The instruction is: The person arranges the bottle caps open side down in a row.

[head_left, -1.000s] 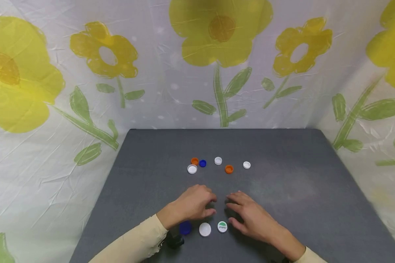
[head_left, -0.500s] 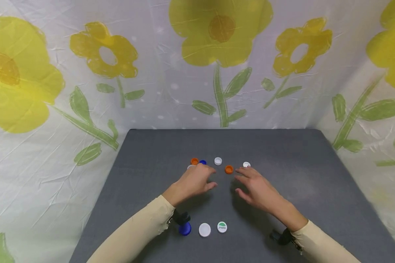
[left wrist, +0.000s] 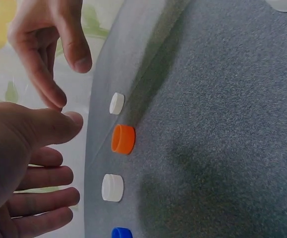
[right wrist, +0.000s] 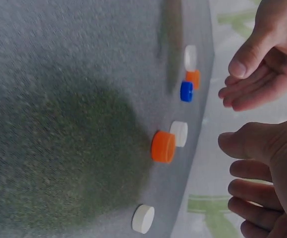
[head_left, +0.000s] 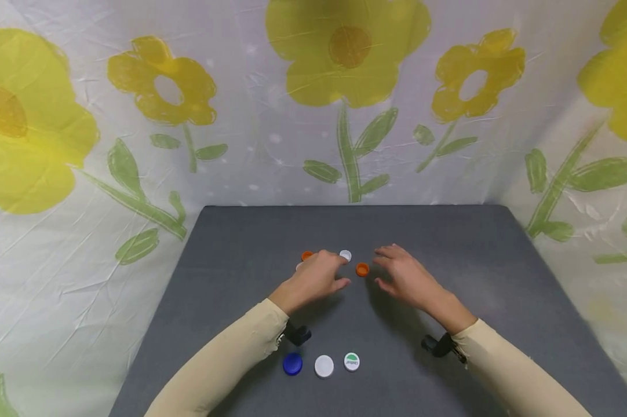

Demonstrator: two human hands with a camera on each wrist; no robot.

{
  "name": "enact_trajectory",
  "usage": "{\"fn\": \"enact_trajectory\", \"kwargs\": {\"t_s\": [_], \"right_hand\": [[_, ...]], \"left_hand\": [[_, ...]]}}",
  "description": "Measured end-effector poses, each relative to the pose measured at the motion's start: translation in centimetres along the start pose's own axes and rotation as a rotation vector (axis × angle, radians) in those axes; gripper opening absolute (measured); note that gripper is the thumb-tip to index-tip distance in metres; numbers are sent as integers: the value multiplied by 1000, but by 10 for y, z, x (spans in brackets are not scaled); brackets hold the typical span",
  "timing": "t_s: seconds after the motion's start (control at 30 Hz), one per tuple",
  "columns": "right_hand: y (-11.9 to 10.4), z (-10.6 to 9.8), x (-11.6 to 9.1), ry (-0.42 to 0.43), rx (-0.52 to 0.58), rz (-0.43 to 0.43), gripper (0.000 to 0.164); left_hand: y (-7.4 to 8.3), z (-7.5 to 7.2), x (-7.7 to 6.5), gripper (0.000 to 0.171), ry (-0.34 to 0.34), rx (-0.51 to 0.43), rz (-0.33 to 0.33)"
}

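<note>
My left hand (head_left: 315,279) hovers over the far group of bottle caps, fingers loosely bent, holding nothing. To its right my right hand (head_left: 409,279) hangs above the table in the same loose way, also holding nothing. Between the two lie an orange cap (head_left: 363,269) and a white cap (head_left: 345,255). Another orange cap (head_left: 306,255) shows behind the left hand, and a white one is mostly covered by it. A blue cap (right wrist: 187,91), hidden in the head view, appears in the right wrist view. So does another white cap (right wrist: 143,218), which the right hand hides from the head camera.
Closer to the person, a blue cap (head_left: 292,364), a white cap (head_left: 324,366) and a white cap with green print (head_left: 352,362) form a row. A dark grey table (head_left: 480,359) holds everything. Behind it hangs a flower-printed curtain (head_left: 272,150).
Both hands have moved forward from near the front row to above the far caps, now covering some of them. No cap has visibly moved.
</note>
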State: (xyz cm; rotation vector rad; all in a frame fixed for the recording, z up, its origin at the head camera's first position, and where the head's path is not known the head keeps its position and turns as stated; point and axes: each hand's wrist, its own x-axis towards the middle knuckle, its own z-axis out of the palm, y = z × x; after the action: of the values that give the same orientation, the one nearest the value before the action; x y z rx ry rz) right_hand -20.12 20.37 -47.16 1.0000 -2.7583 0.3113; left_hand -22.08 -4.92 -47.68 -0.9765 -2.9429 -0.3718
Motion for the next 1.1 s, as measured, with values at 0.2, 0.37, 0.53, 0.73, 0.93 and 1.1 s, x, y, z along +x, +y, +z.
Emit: {"fn": "enact_trajectory", "kwargs": {"t_s": [0.2, 0.37, 0.53, 0.73, 0.93, 1.1], "right_hand": [[5, 6, 10, -9, 18, 3, 42], [8, 15, 16, -29, 28, 15, 40], [12, 25, 20, -22, 35, 10, 36], [18, 39, 24, 0, 43, -4, 34], [21, 47, 26, -10, 46, 7, 33], [22, 52, 28, -16, 68, 14, 29]], "left_hand": [[-2, 8, 10, 38, 9, 2, 17], [-1, 17, 17, 35, -17, 7, -7], [3, 28, 25, 29, -15, 37, -39], [5, 40, 32, 27, -25, 37, -47], [7, 46, 37, 28, -58, 61, -94], [9, 49, 39, 28, -62, 91, -102]]}}
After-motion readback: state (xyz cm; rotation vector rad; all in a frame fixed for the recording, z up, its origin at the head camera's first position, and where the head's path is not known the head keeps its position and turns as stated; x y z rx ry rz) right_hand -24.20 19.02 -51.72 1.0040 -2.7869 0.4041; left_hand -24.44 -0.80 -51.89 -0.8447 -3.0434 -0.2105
